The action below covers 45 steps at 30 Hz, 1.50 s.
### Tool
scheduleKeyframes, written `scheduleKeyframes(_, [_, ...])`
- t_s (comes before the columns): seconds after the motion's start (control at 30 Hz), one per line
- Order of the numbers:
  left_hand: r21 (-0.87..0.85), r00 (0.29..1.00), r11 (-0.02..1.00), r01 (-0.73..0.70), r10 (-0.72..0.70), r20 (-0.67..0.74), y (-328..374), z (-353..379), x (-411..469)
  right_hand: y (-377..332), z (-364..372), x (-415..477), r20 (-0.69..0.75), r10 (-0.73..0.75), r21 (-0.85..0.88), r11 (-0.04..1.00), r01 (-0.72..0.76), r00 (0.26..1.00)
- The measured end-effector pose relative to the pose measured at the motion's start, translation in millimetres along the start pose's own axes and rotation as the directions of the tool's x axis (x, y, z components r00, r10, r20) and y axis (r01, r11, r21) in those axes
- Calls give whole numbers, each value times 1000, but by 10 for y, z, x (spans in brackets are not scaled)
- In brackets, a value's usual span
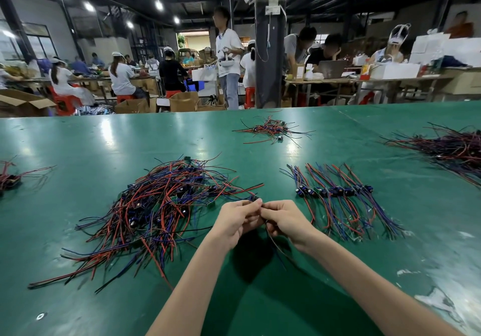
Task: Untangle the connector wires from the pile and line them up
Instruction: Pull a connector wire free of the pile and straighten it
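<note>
On the table [78,140] your left hand [234,218] and right hand [283,218] pinch one wire [276,249] beside the pile [161,205]; next, lay it in the row [335,192].

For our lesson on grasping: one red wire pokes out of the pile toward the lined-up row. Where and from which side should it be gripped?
Probably pinch the red wire near its free tip, coming from the right over the bare table. That end lies clear of the pile, its other end buried. The left hand and right hand pinch another wire.
</note>
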<state>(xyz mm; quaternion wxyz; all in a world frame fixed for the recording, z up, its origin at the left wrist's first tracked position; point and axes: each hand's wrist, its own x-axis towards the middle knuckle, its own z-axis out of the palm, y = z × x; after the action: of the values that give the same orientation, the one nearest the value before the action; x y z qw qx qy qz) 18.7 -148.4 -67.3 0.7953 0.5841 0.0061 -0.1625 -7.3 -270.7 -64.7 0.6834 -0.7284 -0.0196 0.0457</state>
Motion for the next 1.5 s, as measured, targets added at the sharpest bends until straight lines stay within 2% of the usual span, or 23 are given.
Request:
scheduleKeyframes(0.17, [-42,994,996,-84,81,-80,27,-12,-2,-12,-16,-22,57,53,-78,996,-49,997])
scheduleKeyframes(0.4, [7,1000,999,-31,31,-4,0,-6,1,-35,-18,-33,39,23,-70,997,-20,999])
scheduleKeyframes(0.53, [9,999,1000,-27,28,-19,3,0,-3,-25,-1,-33,52,43,-58,998,-40,998])
scheduleKeyframes(0.77, [158,995,984,-87,94,-32,-44,-18,5,-10,-12,-40,29,113,-40,993,-112,993])
scheduleKeyframes(0.97, [261,974,951,-163,198,-114,-65,-32,40,-18,5,-46,62,154,-38,988,-152,986])
scheduleKeyframes(1.07, [284,951,942,-180,241,-194,-43,-93,78,-20,17,-60,124,120,-136,985,-103,985])
scheduleKeyframes(1.2, [269,943,942,-199,259,-209,-29,-119,97,-56,-15,-51,160,22,-265,964,22,987])
scheduleKeyframes(1.33, [245,933,946,-213,271,-236,-33,-133,123,-38,-74,-86,236,-7,-383,918,100,972])
scheduleKeyframes(1.5, [218,924,951,-219,274,-266,-32,-168,136,-63,-104,-81,313,-22,-438,884,165,950])
